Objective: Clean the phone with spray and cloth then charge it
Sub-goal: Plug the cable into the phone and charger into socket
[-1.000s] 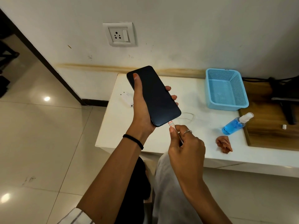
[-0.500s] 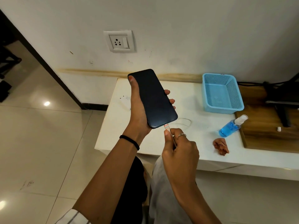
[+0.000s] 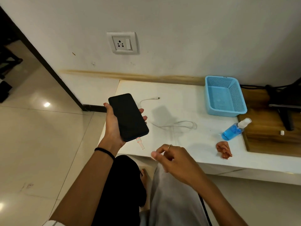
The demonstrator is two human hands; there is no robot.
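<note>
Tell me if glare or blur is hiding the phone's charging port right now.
Head view: no glare on the phone, screen evenly dark; the plug at its bottom edge is slightly soft; the right hand is motion-blurred; glare spots only on the floor tiles; wide-angle bending at the edges.

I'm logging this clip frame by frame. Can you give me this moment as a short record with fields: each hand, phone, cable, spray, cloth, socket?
left hand: grips the phone, screen dark
right hand: holds nothing, fingers loosely curled, off the plug
cable: plug in the phone's bottom, far end lies loose on the table
spray: lying on the table beside the basket
cloth: crumpled on the table
socket: nothing plugged in
</note>
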